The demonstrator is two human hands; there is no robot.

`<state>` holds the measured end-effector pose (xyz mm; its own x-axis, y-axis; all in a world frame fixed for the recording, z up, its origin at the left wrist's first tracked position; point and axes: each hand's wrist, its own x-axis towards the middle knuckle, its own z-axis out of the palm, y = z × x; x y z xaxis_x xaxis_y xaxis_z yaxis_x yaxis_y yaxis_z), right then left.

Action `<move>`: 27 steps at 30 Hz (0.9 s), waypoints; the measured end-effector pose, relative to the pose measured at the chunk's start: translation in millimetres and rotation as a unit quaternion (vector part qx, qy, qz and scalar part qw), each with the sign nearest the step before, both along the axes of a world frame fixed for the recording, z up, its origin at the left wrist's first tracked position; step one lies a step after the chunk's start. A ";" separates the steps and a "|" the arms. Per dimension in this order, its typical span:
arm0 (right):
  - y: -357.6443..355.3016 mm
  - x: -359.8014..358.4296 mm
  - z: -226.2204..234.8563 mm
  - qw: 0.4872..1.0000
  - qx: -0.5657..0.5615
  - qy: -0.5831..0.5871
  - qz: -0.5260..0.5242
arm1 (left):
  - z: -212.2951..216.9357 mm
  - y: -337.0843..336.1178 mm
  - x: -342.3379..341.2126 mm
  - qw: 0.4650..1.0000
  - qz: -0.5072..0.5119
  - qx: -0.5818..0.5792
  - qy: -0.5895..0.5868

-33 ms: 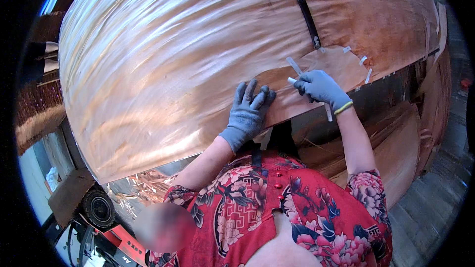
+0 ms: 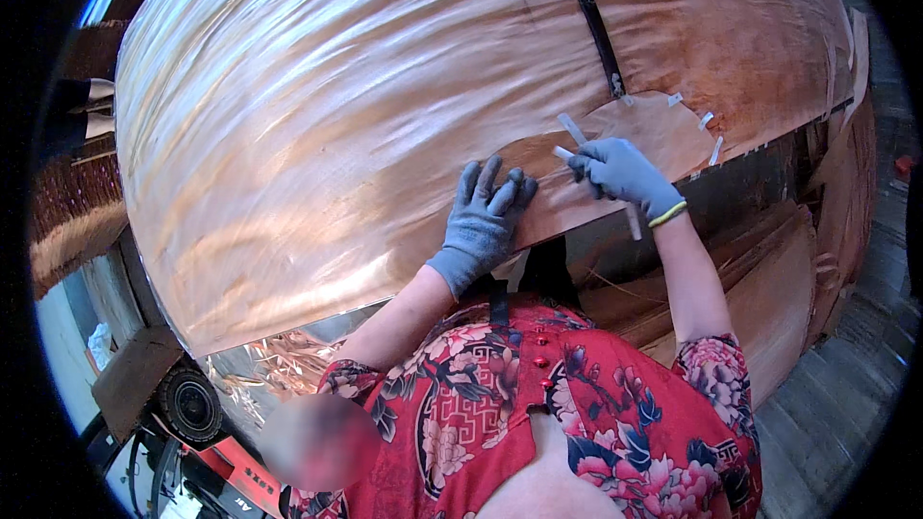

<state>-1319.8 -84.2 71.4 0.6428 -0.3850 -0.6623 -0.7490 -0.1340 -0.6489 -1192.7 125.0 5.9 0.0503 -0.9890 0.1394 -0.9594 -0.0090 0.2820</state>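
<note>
Nothing of note has moved since the earlier frame: both hands and the veneer lie as they did, so the patching work is held at the same stage.

Left hand [image 2: 484, 216], in a grey glove, lies flat and open with fingers spread, pressing on the large wood veneer sheet [image 2: 365, 115] at its near edge. Right hand [image 2: 620, 173], also gloved, is closed around a strip of pale tape [image 2: 575, 130]; one end of the strip pokes out above the fingers and another length hangs below the wrist. Whether the strip already adheres to the wood cannot be told.

Just beyond the right hand sits a rounded veneer patch [image 2: 654, 130], set against the main sheet. Short tape tabs [image 2: 708, 120] bridge its far edge, to the right of the right hand. A dark slit [image 2: 601, 38] runs up the sheet beyond the patch. Between the two hands the patch seam appears untaped.

Stacked veneer sheets [image 2: 769, 308] lie below and to the right of the right forearm. Thin veneer scraps [image 2: 279, 356] gather below the left elbow.
</note>
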 end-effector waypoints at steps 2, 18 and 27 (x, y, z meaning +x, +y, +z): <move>14.6 10.5 -4.9 0.994 0.040 -0.089 -0.046 | 2.8 -0.6 2.0 0.999 -0.009 0.007 0.041; -2.8 57.4 -16.3 0.980 -0.142 0.072 0.119 | 1.0 -42.8 30.3 0.998 0.031 -0.050 0.031; -34.1 60.0 14.6 0.916 -0.146 0.103 0.359 | 0.8 -46.3 26.3 0.998 0.024 -0.048 0.044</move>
<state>-1259.8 -118.4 86.0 0.6728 -0.0929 -0.7340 -0.5024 -0.7856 -0.3610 -1166.4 78.7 6.7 0.1127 -0.9677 0.2257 -0.9303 -0.0230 0.3660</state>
